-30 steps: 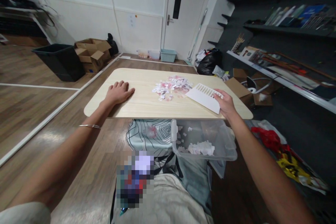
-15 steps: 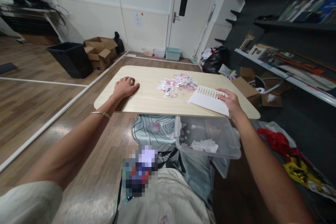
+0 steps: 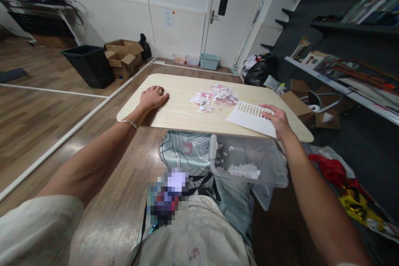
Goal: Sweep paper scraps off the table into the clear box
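Note:
My left hand [image 3: 153, 97] rests on the left part of the pale wooden table [image 3: 177, 112], fingers curled and thumb forward. A small beige spot shows by its index finger; I cannot make out what it is. On the right, my right hand [image 3: 277, 119] grips the edge of a white sheet [image 3: 249, 121] with a row of slots along its far side. The sheet lies at the table's near edge, thumb on top. Just beyond its left corner spreads a heap of small white and pinkish paper scraps [image 3: 215, 96].
Below the table edge, a clear plastic box [image 3: 264, 166] with white paper bits [image 3: 245, 171] sits by my lap. A black bin [image 3: 90, 66] and cardboard boxes [image 3: 123, 56] stand back left. Dark shelves [image 3: 336, 37] and an open carton [image 3: 297, 102] are at right.
The whole view has shifted slightly, so the table and both hands appear a little higher and further right. Both hands keep their places on the table and the sheet.

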A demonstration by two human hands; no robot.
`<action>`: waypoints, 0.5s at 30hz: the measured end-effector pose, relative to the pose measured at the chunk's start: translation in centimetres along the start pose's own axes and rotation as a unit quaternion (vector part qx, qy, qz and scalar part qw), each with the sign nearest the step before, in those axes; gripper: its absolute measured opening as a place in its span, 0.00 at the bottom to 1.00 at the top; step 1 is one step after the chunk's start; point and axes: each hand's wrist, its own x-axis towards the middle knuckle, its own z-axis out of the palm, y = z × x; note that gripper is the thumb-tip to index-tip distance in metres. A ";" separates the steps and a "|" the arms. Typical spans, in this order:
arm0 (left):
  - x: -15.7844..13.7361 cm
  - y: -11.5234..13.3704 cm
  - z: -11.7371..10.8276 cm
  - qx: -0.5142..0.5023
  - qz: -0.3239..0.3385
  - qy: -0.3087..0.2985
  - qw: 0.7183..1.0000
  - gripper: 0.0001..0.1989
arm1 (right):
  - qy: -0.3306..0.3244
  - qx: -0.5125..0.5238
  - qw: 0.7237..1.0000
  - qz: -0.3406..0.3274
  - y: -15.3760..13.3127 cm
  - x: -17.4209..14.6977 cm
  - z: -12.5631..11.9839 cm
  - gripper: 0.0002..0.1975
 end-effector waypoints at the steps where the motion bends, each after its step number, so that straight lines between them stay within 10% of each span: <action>1: 0.1 0.0 0.0 -0.001 -0.002 -0.001 1.000 0.33 | -0.007 -0.004 1.000 0.003 -0.1 -0.1 0.0 0.24; 15: 0.9 -0.4 0.7 0.008 -0.023 -0.004 1.000 0.38 | -0.016 0.005 1.000 0.005 -0.1 -0.2 0.3 0.25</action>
